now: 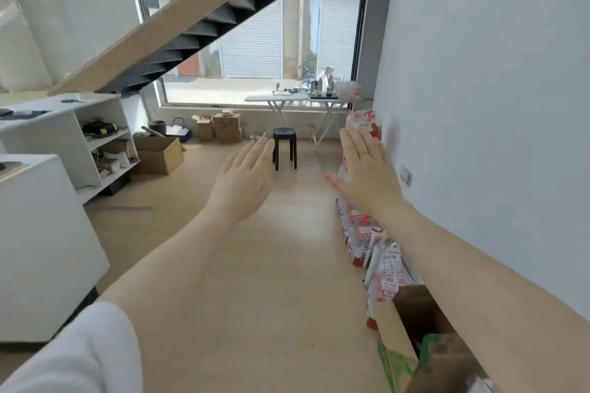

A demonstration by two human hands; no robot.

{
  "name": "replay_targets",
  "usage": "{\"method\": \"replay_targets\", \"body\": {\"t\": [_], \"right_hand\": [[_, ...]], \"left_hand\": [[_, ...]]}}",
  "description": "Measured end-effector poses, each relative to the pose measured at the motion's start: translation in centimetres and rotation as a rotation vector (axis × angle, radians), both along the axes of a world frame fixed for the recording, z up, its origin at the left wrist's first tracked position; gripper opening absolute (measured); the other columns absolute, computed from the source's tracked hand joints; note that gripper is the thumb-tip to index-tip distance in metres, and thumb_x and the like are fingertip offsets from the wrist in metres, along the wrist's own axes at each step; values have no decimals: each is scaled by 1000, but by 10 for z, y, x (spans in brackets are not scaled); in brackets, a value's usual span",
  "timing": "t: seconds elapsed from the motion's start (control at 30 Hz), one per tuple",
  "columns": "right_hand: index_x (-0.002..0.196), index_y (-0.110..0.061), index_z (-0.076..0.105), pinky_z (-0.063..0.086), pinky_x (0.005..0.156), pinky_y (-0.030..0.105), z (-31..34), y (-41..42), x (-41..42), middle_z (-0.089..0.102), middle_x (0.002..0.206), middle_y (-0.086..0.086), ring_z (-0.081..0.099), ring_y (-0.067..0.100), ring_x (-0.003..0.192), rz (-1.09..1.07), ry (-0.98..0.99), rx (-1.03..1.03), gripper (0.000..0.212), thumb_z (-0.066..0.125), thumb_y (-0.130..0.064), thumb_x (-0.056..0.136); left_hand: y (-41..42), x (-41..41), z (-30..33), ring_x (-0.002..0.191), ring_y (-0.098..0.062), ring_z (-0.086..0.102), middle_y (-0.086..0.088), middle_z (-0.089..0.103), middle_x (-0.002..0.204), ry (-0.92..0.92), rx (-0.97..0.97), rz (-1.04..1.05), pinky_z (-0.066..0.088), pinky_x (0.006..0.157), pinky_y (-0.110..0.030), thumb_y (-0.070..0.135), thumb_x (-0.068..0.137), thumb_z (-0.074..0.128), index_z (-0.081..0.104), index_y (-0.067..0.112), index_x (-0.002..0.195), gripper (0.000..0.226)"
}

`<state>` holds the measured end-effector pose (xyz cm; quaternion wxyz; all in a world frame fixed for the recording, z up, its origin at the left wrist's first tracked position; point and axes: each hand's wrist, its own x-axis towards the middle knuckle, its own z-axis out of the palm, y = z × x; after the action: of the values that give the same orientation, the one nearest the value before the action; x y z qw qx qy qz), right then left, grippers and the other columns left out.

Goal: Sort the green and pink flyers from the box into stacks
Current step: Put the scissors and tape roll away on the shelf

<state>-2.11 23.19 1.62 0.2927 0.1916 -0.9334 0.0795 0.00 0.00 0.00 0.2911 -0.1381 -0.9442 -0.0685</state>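
Both your hands are stretched out in front of you, backs up, fingers straight and together, holding nothing. Your left hand (242,180) hangs over the wooden floor (271,281), level with a black stool (284,147) farther off. Your right hand (367,169), with a ring (363,154) on one finger, is raised in front of a row of red-and-white wrapped packs (362,226) lined up along the right wall (479,105). Under your right forearm, at the lower right, sits an open cardboard box (415,313) with green print on its side; what may be green flyers shows at its near edge, but that part is blurred. Well ahead, a folding table (297,99) stands by the window (255,41), and a white shelf (95,137) is on your left.
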Motion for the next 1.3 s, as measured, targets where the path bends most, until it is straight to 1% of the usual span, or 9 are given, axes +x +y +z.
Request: {"method": "replay_targets", "body": {"t": [0.23, 0.3, 0.43, 0.57, 0.7, 0.83, 0.97, 1.17, 1.3], "right_hand": [[148, -7, 14, 4, 116, 35, -121, 7, 30, 16, 156, 9, 11, 23, 144, -13, -295, 125, 77, 44, -50, 91], [146, -7, 18, 11, 115, 36, -146, 9, 42, 21, 154, 10, 16, 24, 142, -2, -389, 145, 74, 44, -49, 91], [141, -7, 28, 28, 106, 37, -193, 15, 60, 35, 145, 9, 30, 25, 134, 27, -565, 236, 66, 46, -46, 91], [141, -7, 27, 34, 100, 38, -218, 28, 56, 37, 142, 10, 35, 28, 128, 22, -659, 304, 59, 45, -34, 92], [140, -8, 28, 37, 99, 39, -232, 29, 41, 40, 139, 11, 38, 28, 125, 13, -709, 299, 60, 47, -39, 91], [139, -9, 30, 35, 99, 39, -236, 2, 10, 40, 138, 11, 37, 28, 126, 31, -766, 250, 62, 46, -46, 91], [138, -10, 30, 34, 98, 38, -241, -45, -40, 41, 138, 10, 37, 28, 125, 132, -764, 251, 62, 45, -47, 91], [142, -12, 25, 33, 101, 37, -248, -112, -147, 37, 141, 8, 34, 26, 128, 239, -793, 307, 64, 44, -47, 92], [142, -13, 25, 33, 103, 38, -235, -139, -245, 37, 143, 8, 33, 25, 131, 193, -845, 278, 64, 45, -47, 92]], "left_hand": [[-3, 32, -120, 137, -25, 30, -7, 29, 151, -361, 84, 24, 31, 105, -39, 17, 91, 48, 19, 10, 147, 63], [-1, 44, -144, 137, -25, 30, -7, 28, 151, -466, 76, 57, 34, 101, -38, 19, 92, 47, 15, 11, 148, 64], [-1, 63, -187, 138, -26, 27, -9, 25, 152, -691, 4, 90, 35, 100, -37, 22, 94, 44, 7, 12, 149, 67], [-6, 68, -212, 137, -25, 27, -8, 23, 152, -813, -44, 147, 35, 101, -37, 24, 92, 47, 8, 11, 148, 70], [-13, 68, -226, 136, -25, 28, -7, 25, 152, -860, -43, 178, 36, 99, -37, 24, 92, 46, 10, 12, 148, 68], [-32, 55, -233, 136, -24, 28, -6, 26, 151, -848, 80, 252, 37, 100, -38, 24, 92, 46, 14, 13, 147, 65], [-61, 24, -241, 136, -23, 28, -4, 26, 151, -842, 170, 323, 38, 99, -38, 26, 93, 46, 14, 13, 147, 64], [-124, -77, -254, 135, -23, 28, -4, 27, 150, -879, 191, 413, 39, 98, -36, 27, 93, 44, 14, 14, 147, 63], [-161, -176, -245, 135, -23, 28, -4, 27, 150, -915, 193, 401, 39, 98, -36, 28, 94, 43, 14, 13, 147, 62]]}}
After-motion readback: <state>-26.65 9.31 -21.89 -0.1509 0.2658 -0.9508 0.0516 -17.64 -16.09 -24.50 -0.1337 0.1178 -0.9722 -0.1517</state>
